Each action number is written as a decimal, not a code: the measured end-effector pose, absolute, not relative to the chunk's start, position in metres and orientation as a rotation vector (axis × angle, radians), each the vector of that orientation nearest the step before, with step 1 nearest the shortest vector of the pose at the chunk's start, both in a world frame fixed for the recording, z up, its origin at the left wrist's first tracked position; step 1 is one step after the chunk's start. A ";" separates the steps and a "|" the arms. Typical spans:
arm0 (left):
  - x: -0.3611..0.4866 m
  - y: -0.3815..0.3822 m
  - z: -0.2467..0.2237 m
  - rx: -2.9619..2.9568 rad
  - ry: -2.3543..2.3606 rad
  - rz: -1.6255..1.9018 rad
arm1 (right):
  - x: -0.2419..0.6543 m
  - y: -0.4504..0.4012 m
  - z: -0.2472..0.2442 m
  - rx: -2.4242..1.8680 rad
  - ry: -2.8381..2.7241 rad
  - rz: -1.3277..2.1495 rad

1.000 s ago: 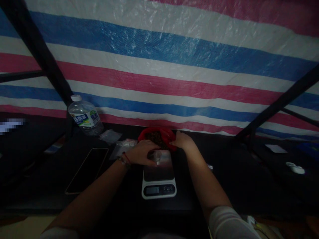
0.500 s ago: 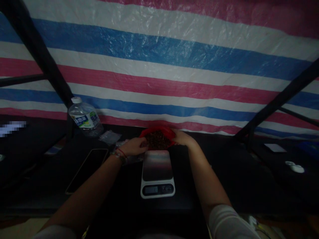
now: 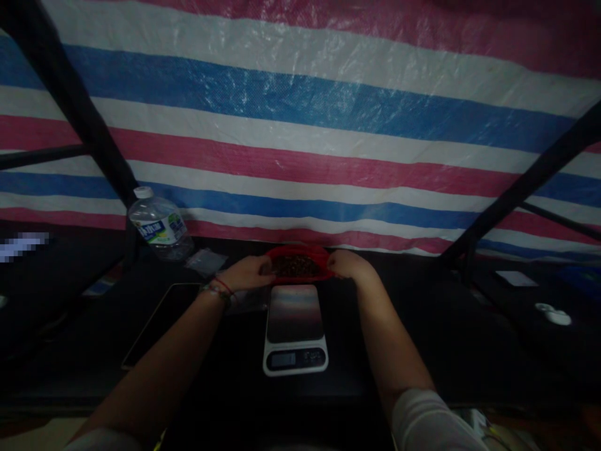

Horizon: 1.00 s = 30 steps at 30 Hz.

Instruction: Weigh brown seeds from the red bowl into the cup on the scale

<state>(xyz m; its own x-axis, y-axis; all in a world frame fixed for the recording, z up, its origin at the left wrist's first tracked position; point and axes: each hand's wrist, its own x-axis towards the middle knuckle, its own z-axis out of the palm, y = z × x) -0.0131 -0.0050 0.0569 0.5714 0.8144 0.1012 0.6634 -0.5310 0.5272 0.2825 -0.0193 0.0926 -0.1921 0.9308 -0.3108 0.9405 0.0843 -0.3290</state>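
A red bowl (image 3: 300, 250) filled with small dark brown pieces (image 3: 295, 266) sits at the back of the black table, just behind a kitchen scale (image 3: 295, 360). At the bowl's left edge my left hand (image 3: 251, 272) is closed, fingers curled on the rim. My right hand (image 3: 348, 264) pinches the rim on the opposite side. The scale has a white body, a shiny weighing plate and a small display whose reading is too dim to make out. Beneath and beside my left wrist lies a clear plastic bag (image 3: 248, 301), partly covered.
A large clear bottle (image 3: 162, 225) stands at the back left, with another small plastic bag (image 3: 206, 260) beside it. My left forearm partly covers a phone (image 3: 157, 322). White earbuds (image 3: 554, 314) lie far right. Striped sheeting (image 3: 328, 169) hangs behind, between dark slanted posts.
The bowl's near side has come down, so it looks flatter and wider. My left hand has shifted from over the contents to the left rim; my right hand stays at the right rim.
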 end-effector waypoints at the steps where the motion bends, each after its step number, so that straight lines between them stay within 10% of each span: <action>1: -0.010 -0.005 0.055 2.372 1.180 0.506 | 0.277 -0.021 0.094 1.974 2.393 -0.638; 14: 0.038 0.016 0.022 2.584 1.235 0.699 | 0.226 0.000 0.018 1.874 2.608 -0.470; 30: 0.023 0.012 -0.002 2.414 1.270 0.944 | 0.193 0.024 0.041 1.679 2.583 -0.294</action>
<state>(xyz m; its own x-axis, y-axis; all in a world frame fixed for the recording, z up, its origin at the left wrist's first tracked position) 0.0228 0.0124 -0.0020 0.4087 0.8064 0.4273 0.6415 -0.5869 0.4940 0.1931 0.0235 0.0413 -0.4105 0.9007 -0.1424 0.9097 0.3936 -0.1327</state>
